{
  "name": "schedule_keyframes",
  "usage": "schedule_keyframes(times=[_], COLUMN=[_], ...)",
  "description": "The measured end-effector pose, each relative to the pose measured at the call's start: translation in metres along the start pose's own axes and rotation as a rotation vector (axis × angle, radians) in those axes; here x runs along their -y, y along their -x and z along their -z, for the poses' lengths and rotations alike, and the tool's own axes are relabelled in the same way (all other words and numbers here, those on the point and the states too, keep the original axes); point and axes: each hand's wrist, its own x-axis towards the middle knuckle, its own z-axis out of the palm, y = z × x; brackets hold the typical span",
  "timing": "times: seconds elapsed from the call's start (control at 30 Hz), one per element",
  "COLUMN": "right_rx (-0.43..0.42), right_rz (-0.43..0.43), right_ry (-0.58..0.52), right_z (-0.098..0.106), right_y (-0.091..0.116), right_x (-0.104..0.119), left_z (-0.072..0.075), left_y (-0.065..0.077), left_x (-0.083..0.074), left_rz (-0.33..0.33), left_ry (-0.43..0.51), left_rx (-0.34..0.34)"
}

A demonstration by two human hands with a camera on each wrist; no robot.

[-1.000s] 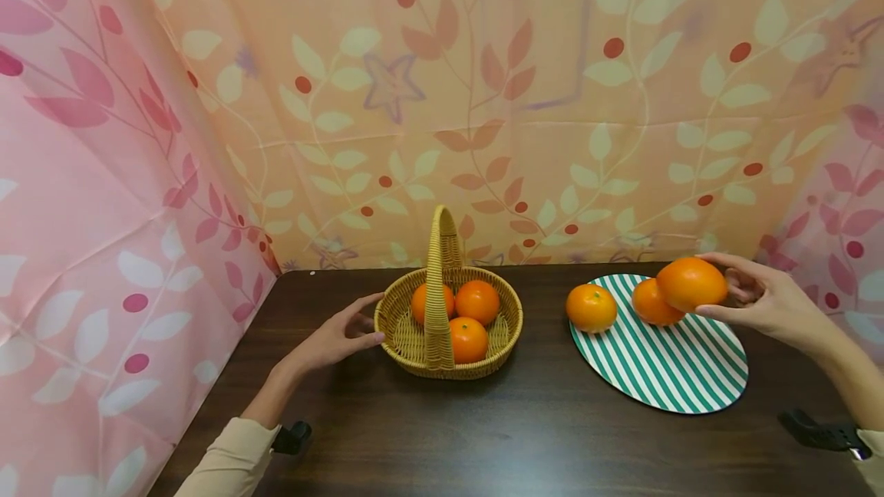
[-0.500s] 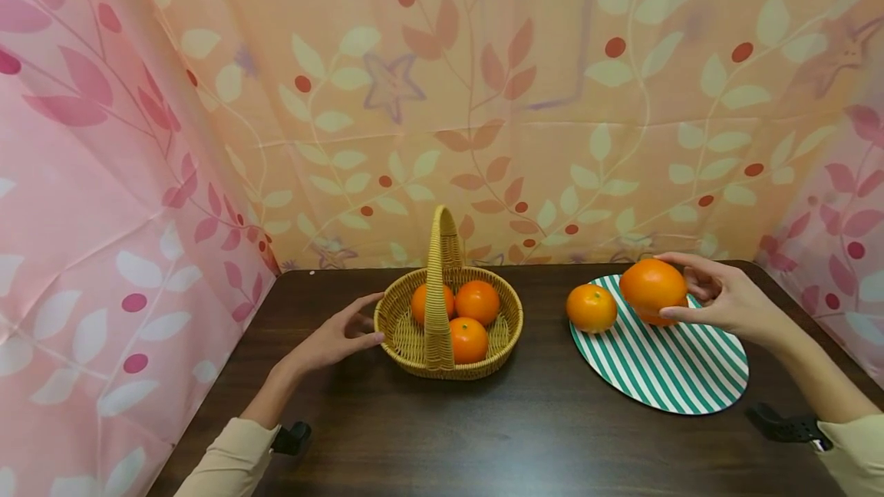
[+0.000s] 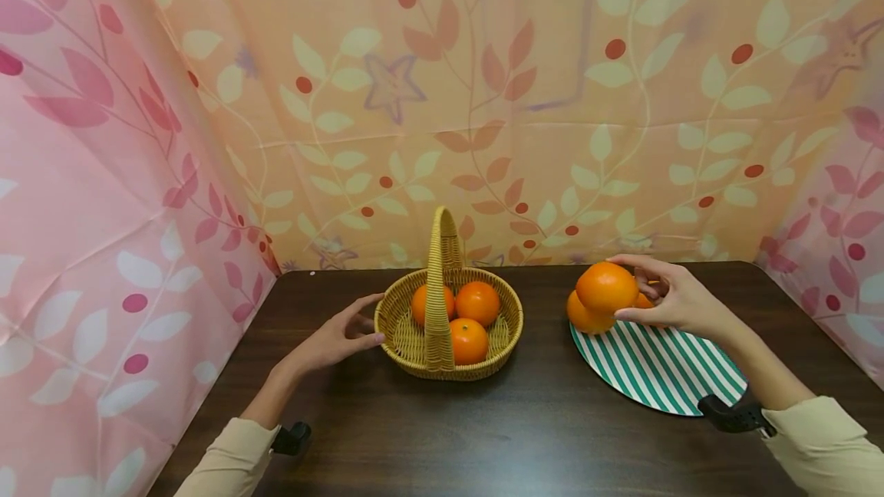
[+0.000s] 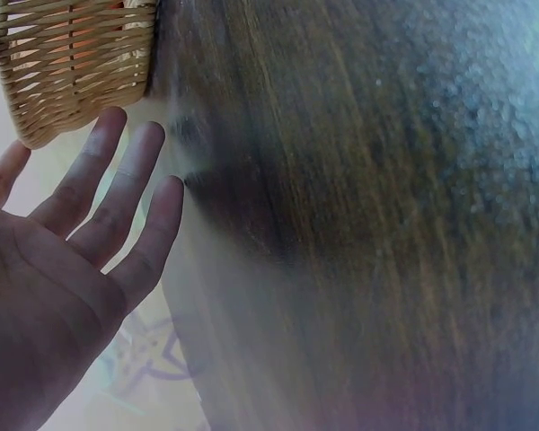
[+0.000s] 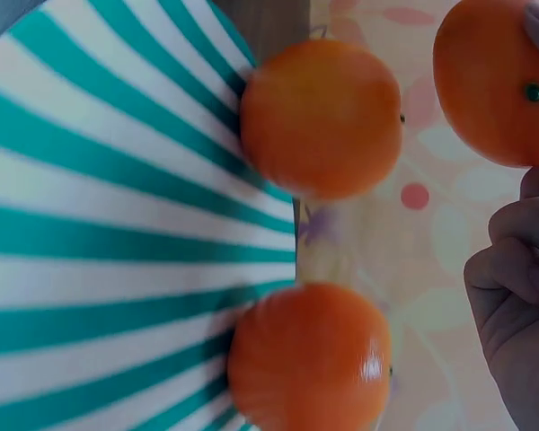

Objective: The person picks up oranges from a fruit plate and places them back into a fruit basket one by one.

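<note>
My right hand pinches an orange between thumb and fingers, above the left part of a green-and-white striped oval mat. Under and behind it in the head view is a second orange, partly covered. A third orange is mostly hidden by the hand. The right wrist view shows the held orange apart from the two on the mat. My left hand has its fingers extended at the left side of a wicker basket; whether they touch it I cannot tell. Three oranges lie in the basket.
The basket's tall arched handle rises over its middle. Dark wooden table surface lies between basket and mat. A patterned cloth hangs behind the table, with pink cloth at the left.
My right hand has carried the orange leftward across the mat, from above its right part to over the leftmost orange. The left hand and the basket have stayed put.
</note>
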Motion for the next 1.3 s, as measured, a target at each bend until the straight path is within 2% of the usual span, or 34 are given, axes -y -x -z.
schedule_keyframes(times=[0.2,0.77,0.93,1.3], right_rx=[0.035,0.078,0.121,0.227], right_rz=[0.043,0.064,0.045,0.097], right_ry=[-0.013,-0.138,-0.166,-0.238], right_z=[-0.016,-0.060,-0.075,-0.114], right_y=[-0.014,-0.049,-0.061,-0.077], right_x=[0.005,0.020,0.023,0.016], left_z=[0.000,0.001,0.001,0.001], left_y=[0.000,-0.002,-0.002,-0.003], left_x=[0.000,0.002,0.003,0.002], left_rz=[-0.011,-0.009,-0.001,0.021], left_ry=[0.006,0.031,0.036,0.035], left_rx=[0.004,0.011,0.007,0.006])
